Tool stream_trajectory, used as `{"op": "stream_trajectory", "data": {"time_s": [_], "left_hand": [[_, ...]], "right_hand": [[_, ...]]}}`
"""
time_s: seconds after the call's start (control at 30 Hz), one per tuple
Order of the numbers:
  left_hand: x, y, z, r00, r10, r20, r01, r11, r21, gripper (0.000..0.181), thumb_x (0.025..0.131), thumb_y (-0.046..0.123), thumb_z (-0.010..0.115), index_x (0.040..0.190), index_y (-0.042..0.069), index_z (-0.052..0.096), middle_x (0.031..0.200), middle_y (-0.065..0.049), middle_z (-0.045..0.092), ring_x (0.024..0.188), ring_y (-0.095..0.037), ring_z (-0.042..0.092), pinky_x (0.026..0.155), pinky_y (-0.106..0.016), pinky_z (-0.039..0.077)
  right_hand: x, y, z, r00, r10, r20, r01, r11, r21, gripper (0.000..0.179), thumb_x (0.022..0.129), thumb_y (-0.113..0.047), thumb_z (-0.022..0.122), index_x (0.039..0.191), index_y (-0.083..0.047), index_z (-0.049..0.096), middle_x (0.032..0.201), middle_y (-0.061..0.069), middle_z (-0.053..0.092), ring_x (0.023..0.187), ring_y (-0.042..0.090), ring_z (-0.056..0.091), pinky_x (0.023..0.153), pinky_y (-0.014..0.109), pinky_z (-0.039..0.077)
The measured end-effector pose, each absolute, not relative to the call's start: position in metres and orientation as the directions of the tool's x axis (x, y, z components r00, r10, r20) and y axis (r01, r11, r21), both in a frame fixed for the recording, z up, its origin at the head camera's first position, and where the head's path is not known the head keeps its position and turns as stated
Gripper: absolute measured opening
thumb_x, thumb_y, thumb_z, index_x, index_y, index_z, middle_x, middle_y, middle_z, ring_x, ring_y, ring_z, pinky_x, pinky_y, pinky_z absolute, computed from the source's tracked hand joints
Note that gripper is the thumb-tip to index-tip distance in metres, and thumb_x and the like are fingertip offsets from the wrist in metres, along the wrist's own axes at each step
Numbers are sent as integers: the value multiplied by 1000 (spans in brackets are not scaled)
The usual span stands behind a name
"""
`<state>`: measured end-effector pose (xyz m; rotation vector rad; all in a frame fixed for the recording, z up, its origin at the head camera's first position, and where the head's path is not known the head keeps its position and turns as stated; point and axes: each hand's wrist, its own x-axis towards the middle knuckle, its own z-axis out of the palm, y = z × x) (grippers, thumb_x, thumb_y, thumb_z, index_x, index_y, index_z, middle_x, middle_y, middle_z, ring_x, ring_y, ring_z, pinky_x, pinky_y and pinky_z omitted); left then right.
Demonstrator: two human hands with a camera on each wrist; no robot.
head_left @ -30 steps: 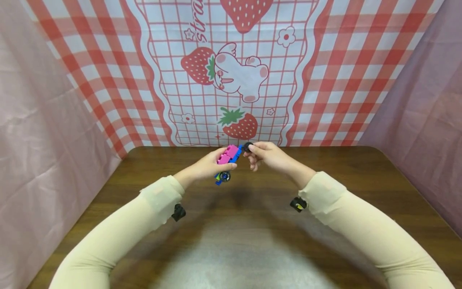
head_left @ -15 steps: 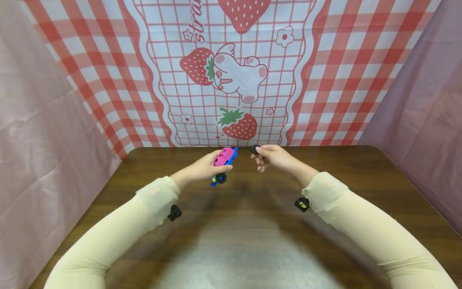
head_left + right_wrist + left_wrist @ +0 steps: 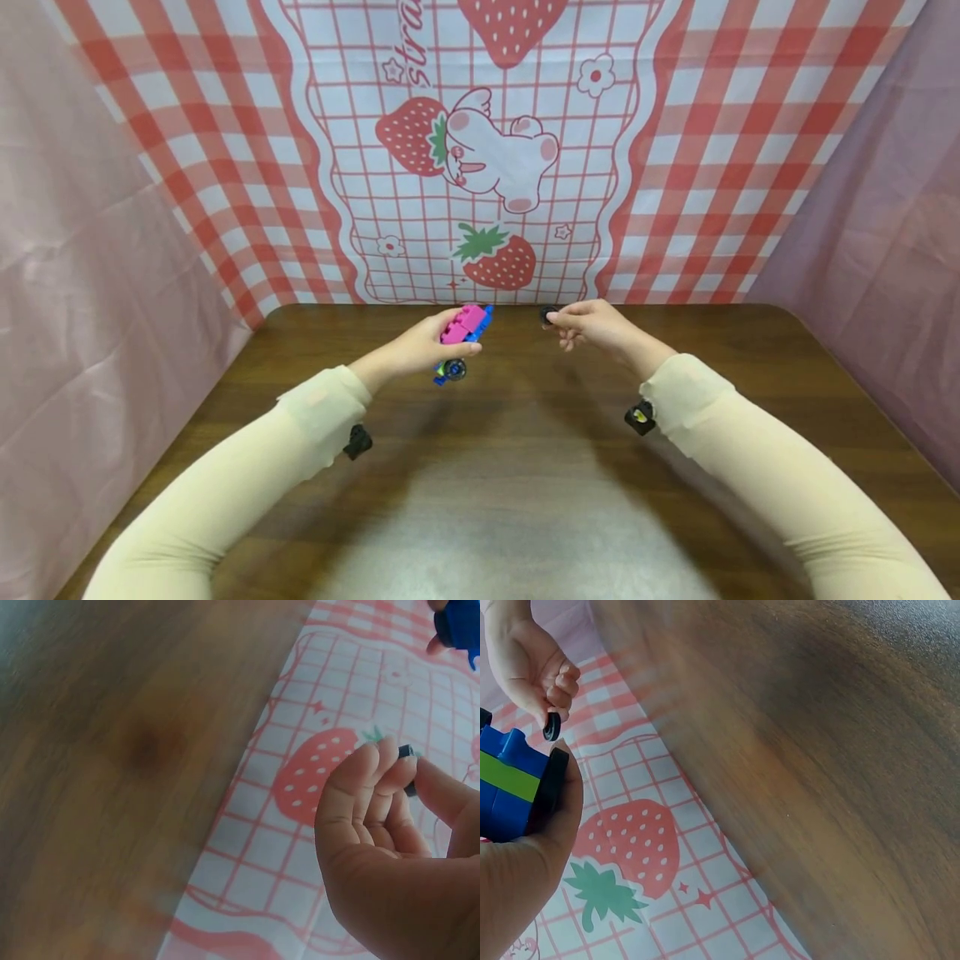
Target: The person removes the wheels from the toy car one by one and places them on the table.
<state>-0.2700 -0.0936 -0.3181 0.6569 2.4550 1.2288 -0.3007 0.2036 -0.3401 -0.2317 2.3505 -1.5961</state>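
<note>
My left hand (image 3: 420, 343) grips a toy car (image 3: 465, 325) built of pink and blue blocks, held above the table's far part. A black wheel (image 3: 454, 369) sits on its near end, and the left wrist view shows a lime strip across the blue underside (image 3: 508, 776). Off to the right, my right hand (image 3: 600, 327) pinches a loose black wheel (image 3: 548, 316) between thumb and fingers, apart from the car. In the right wrist view only an edge of that wheel (image 3: 410, 787) shows; the fingers hide the rest.
Below both hands lies a dark brown wooden table (image 3: 495, 467). Behind its far edge hangs a red-and-white checked cloth (image 3: 705, 192) with strawberries. Pink curtains (image 3: 97, 250) flank both sides. A small black device sits at each wrist.
The wheel in my right hand has come away from the car's far end and moved right. My left hand has shifted slightly left with the car.
</note>
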Motion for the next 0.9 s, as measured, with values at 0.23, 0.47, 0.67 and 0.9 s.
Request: {"op": "stream_trajectory", "data": {"time_s": [0.23,0.47,0.67,0.9], "left_hand": [[-268,-91,-316,-853,517,-74,248,525,814,72,94,28,63,152,7,25,110,-17,63,80,-16,62,68,-29,55],[-266,-91,-317,-861,503,-74,246,539,805,72,96,28,61,153,6,23,119,-21,60,93,-22,63,73,-30,56],[-270,-91,-320,-873,484,-56,234,517,823,72,94,27,64,152,8,26,120,-19,63,97,-24,64,73,-31,57],[-271,-91,-321,-878,478,-28,251,508,824,66,95,22,63,149,1,31,112,-20,66,89,-21,65,67,-29,57]], "right_hand": [[-306,215,-347,-955,-234,-185,89,370,-925,35,94,-31,63,104,4,63,68,-2,57,67,12,63,85,44,55],[-311,226,-355,-947,-221,-234,142,367,-919,26,95,-30,62,91,-4,61,69,0,57,67,14,63,82,42,55],[-313,234,-359,-948,-199,-250,166,364,-916,30,95,-29,62,98,0,59,71,0,58,67,13,63,79,37,57],[-316,242,-364,-943,-194,-272,194,343,-919,28,96,-25,62,98,2,57,73,0,57,62,9,60,69,27,55]]}}
